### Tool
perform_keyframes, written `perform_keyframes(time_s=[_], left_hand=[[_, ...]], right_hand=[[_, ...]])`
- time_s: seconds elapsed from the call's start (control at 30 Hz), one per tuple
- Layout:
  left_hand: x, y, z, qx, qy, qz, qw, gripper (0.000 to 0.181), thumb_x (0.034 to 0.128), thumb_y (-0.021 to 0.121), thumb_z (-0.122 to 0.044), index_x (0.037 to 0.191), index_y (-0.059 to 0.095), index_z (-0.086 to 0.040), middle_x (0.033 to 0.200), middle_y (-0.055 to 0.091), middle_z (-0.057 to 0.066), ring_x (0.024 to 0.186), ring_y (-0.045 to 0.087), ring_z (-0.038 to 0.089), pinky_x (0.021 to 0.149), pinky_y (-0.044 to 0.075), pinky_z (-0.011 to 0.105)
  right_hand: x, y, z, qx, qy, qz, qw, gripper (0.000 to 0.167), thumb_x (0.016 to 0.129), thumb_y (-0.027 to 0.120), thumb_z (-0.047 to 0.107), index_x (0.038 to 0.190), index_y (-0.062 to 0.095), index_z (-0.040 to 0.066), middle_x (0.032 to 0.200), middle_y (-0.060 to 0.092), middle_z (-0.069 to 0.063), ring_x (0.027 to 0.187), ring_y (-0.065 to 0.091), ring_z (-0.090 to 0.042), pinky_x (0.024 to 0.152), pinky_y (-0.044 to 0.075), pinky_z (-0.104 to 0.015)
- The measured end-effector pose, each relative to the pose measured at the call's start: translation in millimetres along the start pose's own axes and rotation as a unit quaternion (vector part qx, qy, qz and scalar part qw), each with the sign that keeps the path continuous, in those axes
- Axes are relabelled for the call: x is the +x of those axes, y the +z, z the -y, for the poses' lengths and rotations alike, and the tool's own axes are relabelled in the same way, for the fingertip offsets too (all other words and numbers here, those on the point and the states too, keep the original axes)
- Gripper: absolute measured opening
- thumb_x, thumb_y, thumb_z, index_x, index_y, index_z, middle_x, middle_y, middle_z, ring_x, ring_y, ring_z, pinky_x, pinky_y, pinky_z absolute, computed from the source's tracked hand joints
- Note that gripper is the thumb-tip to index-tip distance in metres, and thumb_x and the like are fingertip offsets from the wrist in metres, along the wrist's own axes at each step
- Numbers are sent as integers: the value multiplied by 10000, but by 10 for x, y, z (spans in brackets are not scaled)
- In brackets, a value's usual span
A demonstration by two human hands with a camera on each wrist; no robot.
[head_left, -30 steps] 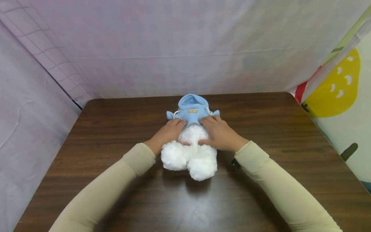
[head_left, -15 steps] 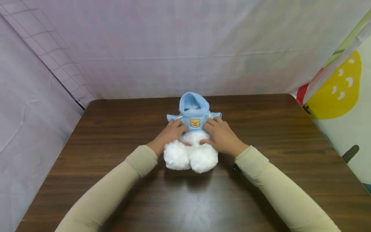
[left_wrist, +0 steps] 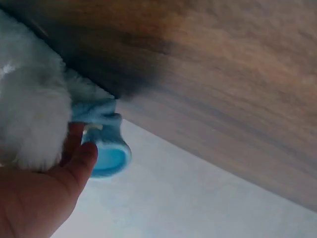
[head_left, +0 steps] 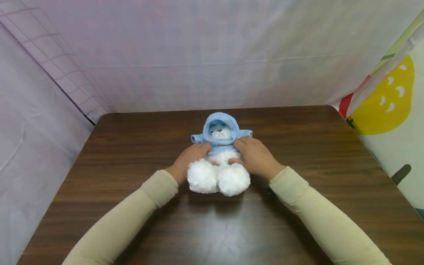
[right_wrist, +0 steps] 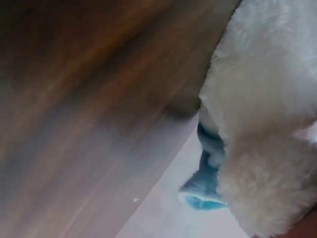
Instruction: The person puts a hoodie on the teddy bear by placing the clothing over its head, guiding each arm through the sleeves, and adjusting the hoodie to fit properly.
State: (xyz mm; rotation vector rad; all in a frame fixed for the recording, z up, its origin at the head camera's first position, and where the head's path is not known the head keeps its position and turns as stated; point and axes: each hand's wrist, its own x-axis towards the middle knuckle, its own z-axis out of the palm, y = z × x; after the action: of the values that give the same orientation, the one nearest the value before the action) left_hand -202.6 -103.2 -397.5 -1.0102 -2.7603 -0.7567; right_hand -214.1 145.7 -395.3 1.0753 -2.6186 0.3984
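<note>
A white fluffy plush toy [head_left: 222, 158] wears a light blue hoodie [head_left: 218, 149] over the dark wooden table. Inside the hood part of its white face shows, and its round feet [head_left: 202, 176] point toward me. My left hand [head_left: 192, 158] grips the toy's left-hand side in the head view, fingers at the hoodie's hem and thumb on the white belly. On the opposite side my right hand [head_left: 256, 155] holds it the same way. In the left wrist view a hoodie sleeve [left_wrist: 104, 148] sticks out beyond the thumb; the right wrist view shows mostly white fur [right_wrist: 262, 124].
The brown table [head_left: 132, 147] extends around the toy on all sides. A pale cloth curtain [head_left: 198, 55] hangs behind its far edge. At the right is a light cloth with a yellow print [head_left: 385, 99].
The hood has tipped forward and now frames the toy's face, which was hidden. The feet have come level. The bear patch appeared, then mostly folded out of sight. Both hands stayed nearly in place.
</note>
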Motion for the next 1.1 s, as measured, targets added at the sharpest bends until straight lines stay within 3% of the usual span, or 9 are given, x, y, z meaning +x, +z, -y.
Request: perform_keyframes(time_s=[0.17,0.27,0.37,0.63,0.77,0.87,0.97,1.03,1.1], left_hand=[[8,-17,2,-156,-582,526,9968,560,927,694,-362,1320,493,-17,1224,622,168,1098,594,302,972,455,410],[7,-38,-23,19,-664,787,9947,633,965,635,-423,1438,456,-41,1392,508,180,1257,493,334,1050,400,449],[7,-54,-51,136,-704,1000,9924,634,984,583,-472,1458,452,-72,1433,459,176,1301,446,339,1061,387,468],[30,-18,-71,188,-758,1050,9914,600,969,608,-472,1375,494,-46,1318,580,145,1213,545,307,1009,436,433],[8,-36,-101,405,-789,768,9931,671,945,627,-515,1410,485,-53,1374,542,151,1253,514,324,1026,427,454],[-6,-112,-145,463,-599,320,9966,679,915,671,-514,1415,507,-86,1369,542,123,1246,517,298,1017,438,446],[2,-204,-204,206,-145,-67,9997,604,923,686,-452,1396,536,-108,1319,556,78,1201,534,238,987,457,414],[23,-249,-246,43,211,-109,9997,556,941,674,-414,1387,546,-107,1310,549,65,1195,528,223,988,452,405],[49,-271,-285,-11,429,56,9991,563,953,659,-412,1407,533,-104,1335,531,66,1219,509,227,1006,437,403]], right_hand=[[-21,-22,0,256,442,350,9981,475,874,746,424,1090,566,42,964,616,-111,867,607,-281,790,496,-447],[-35,-55,1,279,531,548,9967,535,900,714,438,1220,557,38,1115,601,-160,963,619,-327,840,504,-477],[-46,-82,5,233,486,675,9963,562,921,686,444,1278,543,34,1218,571,-199,1042,607,-374,879,495,-513],[-86,-50,-12,185,242,619,9976,546,922,678,451,1273,553,52,1199,602,-188,1027,615,-375,856,495,-531],[-117,-57,-73,496,296,636,9963,581,929,657,485,1293,540,47,1224,582,-180,1101,584,-361,916,473,-514],[-153,-151,-126,918,500,576,9928,600,936,652,486,1330,541,48,1341,510,-192,1214,519,-360,967,445,-524],[-197,-289,-181,1276,833,353,9877,565,950,658,435,1336,546,39,1402,459,-183,1235,497,-352,974,433,-531],[-230,-364,-221,1459,1082,265,9830,499,956,666,384,1298,564,37,1331,526,-162,1142,555,-321,923,457,-517],[-266,-406,-255,1666,1284,444,9766,441,960,665,346,1273,562,54,1225,596,-124,1035,593,-279,871,471,-487]])
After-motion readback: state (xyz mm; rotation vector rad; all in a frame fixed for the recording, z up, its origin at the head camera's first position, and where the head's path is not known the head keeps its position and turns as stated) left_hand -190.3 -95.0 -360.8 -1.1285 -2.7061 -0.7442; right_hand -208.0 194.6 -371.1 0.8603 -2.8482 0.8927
